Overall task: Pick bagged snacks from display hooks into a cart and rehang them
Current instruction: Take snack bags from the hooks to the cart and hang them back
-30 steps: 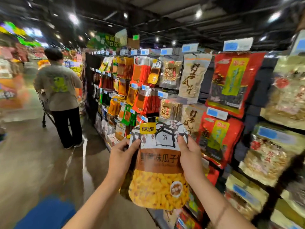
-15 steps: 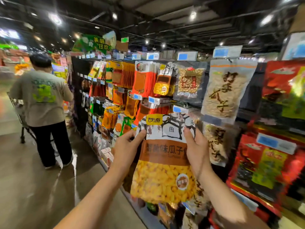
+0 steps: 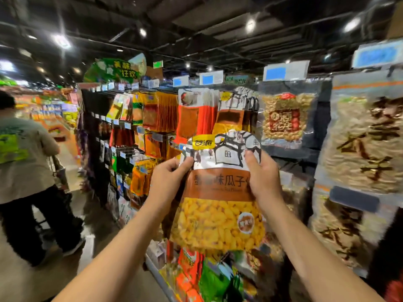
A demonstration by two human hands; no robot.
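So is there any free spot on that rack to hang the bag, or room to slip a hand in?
Mostly crowded. The seed bag, gripped by the left hand and right hand, faces tightly packed hooks. The one dark gap lies between the peanut bag above and the pale seed bags to its right. The floor is bare.

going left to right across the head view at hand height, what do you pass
person in a green-printed shirt → orange packets on the hooks → left hand → yellow seed bag → right hand → big pale seed bags
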